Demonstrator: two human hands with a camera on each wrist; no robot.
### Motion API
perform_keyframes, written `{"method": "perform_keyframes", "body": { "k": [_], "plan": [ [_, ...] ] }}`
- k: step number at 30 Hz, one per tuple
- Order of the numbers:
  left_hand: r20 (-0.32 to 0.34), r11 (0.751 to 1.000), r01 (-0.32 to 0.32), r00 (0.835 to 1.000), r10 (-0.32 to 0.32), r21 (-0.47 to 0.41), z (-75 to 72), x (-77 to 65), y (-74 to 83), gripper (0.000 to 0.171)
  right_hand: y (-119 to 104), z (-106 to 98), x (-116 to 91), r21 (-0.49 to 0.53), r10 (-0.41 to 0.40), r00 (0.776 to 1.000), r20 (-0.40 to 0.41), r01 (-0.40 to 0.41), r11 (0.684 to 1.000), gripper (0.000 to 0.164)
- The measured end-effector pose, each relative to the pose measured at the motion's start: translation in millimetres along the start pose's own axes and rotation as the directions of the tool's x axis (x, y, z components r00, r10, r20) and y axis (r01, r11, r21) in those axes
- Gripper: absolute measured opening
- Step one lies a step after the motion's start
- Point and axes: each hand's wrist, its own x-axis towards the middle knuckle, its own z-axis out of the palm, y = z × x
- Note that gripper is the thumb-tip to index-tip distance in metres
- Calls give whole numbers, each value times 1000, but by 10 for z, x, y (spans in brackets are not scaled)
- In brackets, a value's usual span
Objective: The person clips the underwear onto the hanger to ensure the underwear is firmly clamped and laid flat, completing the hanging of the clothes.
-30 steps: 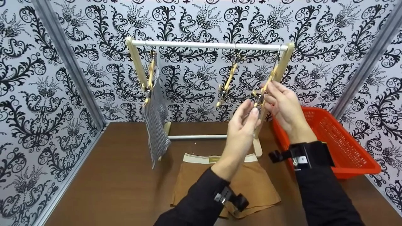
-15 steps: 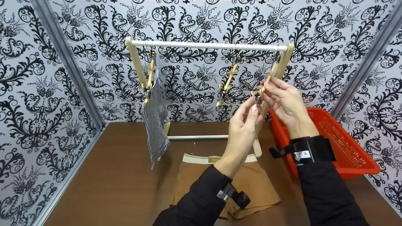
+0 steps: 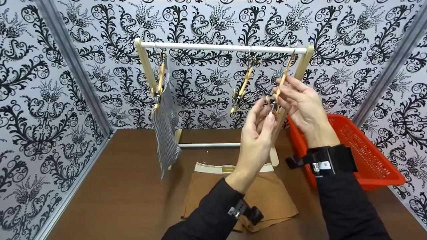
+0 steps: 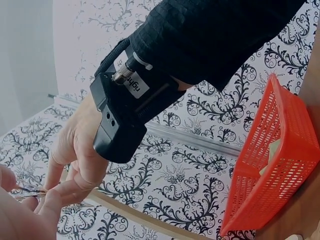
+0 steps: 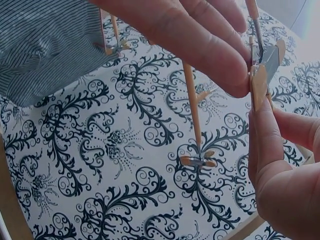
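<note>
A wooden clip hanger (image 3: 283, 80) is at the right end of the white rail, its hook up at the rail. My right hand (image 3: 302, 105) holds it by its bar, thumb and fingers on either side. Just below, my left hand (image 3: 256, 133) pinches the clip at its near end; the clip (image 5: 265, 75) shows close up between fingers in the right wrist view. No garment hangs from this hanger. Brown shorts (image 3: 273, 196) with a cream waistband lie on the table under my left arm. In the left wrist view, my right hand (image 4: 77, 145) reaches to the hanger.
The wooden rack's rail (image 3: 206, 47) also carries a bare clip hanger (image 3: 245, 81) and, at left, a hanger with a striped grey garment (image 3: 165, 130). A red plastic basket (image 3: 363, 153) stands right of the rack, with something pale green (image 4: 271, 156) inside. Patterned walls enclose the brown table (image 3: 126, 193).
The hanger in my hands has swung slightly left, and its hook sits higher over the rail. My right hand has risen a little along the bar. Shorts and other hangers stay put.
</note>
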Motion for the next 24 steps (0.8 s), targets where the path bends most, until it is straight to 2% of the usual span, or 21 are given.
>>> {"method": "perform_keyframes", "body": {
  "k": [7,13,20,24],
  "plan": [
    [53,990,-116,992,112,82,-112,-152,-5,47,107,6,-115,-21,39,996,86,-37,999,69],
    [70,978,-161,986,152,130,-231,-387,-59,47,287,-53,-255,-102,43,987,152,-28,994,66],
    [92,962,-214,975,201,170,-397,-692,-178,46,600,-184,-432,-157,75,989,131,-54,986,64],
    [118,938,-250,967,228,240,-514,-841,-270,44,796,-281,-512,-212,80,992,95,-58,976,63]
  ]
}}
